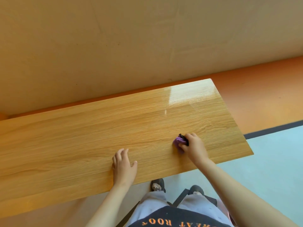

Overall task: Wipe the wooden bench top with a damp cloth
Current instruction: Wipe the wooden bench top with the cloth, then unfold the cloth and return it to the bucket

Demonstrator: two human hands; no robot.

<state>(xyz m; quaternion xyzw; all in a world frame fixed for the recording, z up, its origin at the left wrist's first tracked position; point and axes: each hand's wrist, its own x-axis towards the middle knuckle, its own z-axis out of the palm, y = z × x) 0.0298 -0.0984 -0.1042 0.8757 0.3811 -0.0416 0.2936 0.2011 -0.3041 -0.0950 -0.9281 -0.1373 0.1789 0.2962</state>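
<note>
A tan wall point(114, 38) rises behind a long wooden bench point(65, 145) — its top glossy near the far right end. The left hand point(123, 166) lies flat on the wood, fingers relaxed. The right hand point(194, 146) grips a bunched purple cloth point(179, 141) — pressed onto the bench top toward its right end.

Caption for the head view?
Right hand grips purple cloth on glossy wooden bench top; left hand rests flat.
</note>
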